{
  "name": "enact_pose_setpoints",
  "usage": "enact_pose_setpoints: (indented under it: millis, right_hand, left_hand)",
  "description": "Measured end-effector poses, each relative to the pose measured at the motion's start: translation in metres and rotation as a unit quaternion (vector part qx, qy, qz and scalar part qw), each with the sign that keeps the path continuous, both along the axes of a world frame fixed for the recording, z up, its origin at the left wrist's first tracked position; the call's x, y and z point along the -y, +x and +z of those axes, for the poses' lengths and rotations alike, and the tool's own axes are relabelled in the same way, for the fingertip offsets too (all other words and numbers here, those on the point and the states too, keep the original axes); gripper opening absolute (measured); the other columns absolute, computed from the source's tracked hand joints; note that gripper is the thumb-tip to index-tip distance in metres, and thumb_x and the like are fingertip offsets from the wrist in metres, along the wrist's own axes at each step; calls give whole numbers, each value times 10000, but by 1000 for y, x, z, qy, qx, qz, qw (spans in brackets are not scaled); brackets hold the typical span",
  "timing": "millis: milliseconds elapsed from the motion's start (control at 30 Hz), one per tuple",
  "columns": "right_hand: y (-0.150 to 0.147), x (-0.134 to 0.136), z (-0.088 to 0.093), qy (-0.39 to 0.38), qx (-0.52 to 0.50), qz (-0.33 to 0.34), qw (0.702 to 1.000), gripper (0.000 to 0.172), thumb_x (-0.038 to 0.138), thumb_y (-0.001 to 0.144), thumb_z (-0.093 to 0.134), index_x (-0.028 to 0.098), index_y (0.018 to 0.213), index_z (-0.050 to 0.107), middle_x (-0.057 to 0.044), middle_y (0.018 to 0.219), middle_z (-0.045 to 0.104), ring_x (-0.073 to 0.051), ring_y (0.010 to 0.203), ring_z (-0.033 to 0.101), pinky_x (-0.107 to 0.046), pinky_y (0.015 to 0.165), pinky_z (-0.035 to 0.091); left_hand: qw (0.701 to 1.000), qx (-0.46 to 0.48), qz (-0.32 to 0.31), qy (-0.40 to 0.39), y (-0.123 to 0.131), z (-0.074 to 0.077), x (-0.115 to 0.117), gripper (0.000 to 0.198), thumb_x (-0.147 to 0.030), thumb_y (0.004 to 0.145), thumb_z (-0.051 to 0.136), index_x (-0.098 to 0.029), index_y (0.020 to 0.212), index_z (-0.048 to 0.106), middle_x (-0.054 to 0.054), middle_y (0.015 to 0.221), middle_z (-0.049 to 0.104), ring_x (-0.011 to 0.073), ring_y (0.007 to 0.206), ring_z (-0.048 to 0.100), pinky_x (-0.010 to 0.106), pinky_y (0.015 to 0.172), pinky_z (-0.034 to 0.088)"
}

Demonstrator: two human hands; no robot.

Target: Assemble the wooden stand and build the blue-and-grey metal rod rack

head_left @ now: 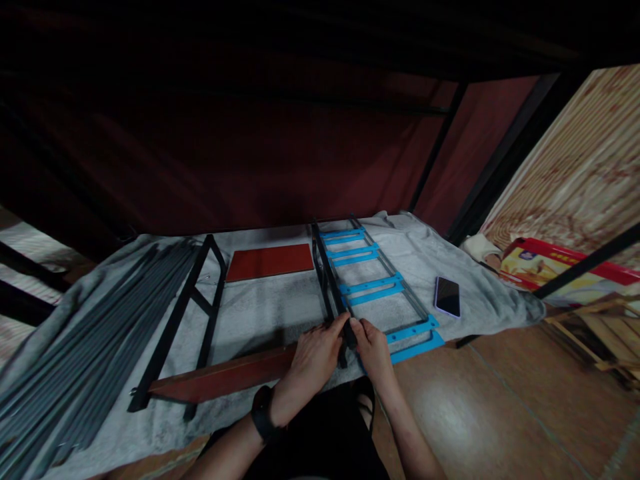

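Note:
At the near end of a black metal side frame (327,273), my two hands come together. My left hand (317,357) is closed over that end, its palm beside a brown board (225,375). My right hand (371,347) grips the same end from the right, with the thumb on top. What lies under the fingers is hidden. The brown board runs on edge from my left hand to a second black metal side frame (173,330), where a small screw shows at the corner. Between the two frames, farther back, lies a reddish-brown board (270,262).
Grey tubes (100,340) lie bundled at left on the grey cloth (260,317). Several blue brackets (373,287) on thin rods lie right of the frame. A phone (447,296) rests farther right. Beyond are a red-yellow box (565,267), a wooden crate (600,337) and dark posts.

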State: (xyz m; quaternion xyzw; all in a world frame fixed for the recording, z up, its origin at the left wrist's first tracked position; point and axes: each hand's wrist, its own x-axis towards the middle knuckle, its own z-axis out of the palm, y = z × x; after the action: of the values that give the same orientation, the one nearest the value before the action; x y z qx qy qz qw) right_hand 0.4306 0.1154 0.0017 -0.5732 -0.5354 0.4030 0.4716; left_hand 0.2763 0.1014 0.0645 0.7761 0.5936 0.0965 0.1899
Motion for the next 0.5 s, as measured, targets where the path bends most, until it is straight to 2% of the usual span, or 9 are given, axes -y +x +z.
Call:
enact_pose_setpoints:
  millis: [133,200,300,433,500]
  right_hand:
    - [3,2,1,-1,-107,22,994,399,622,908,534,231,883,614,18,707,562,-155,630,515,-290,597,418]
    - [5,1,1,8,-140,51,989,362,592,882,597,231,872,602,32,700,536,-142,622,497,-280,597,418]
    - [6,-2,-1,25,-109,52,992,341,563,902,592,230,827,587,50,643,481,-128,587,448,-270,574,387]
    - [7,-3,-4,24,-109,95,989,345,569,896,595,226,912,619,30,707,551,-144,651,515,-279,625,424]
    - [6,-3,-5,17,-91,94,991,360,588,885,598,229,865,604,36,675,536,-143,623,500,-280,601,408]
  left_hand:
    - [1000,22,-5,15,0,-3,1,546,-159,990,463,-302,1517,448,72,1277,711,214,1139,677,345,967,505]
    - [1000,24,-11,14,0,-2,1,547,-146,984,466,-298,1509,459,70,1288,706,216,1157,668,347,966,506]
    - [999,29,-19,12,0,3,2,535,-132,980,457,-296,1489,487,59,1314,694,212,1177,657,342,971,504]
    - [999,24,-24,12,0,4,2,534,-138,989,433,-284,1500,475,69,1270,713,204,1149,668,329,955,507]
    - [1000,8,-23,15,0,4,3,530,-148,994,426,-279,1506,469,76,1244,721,209,1135,673,331,944,510]
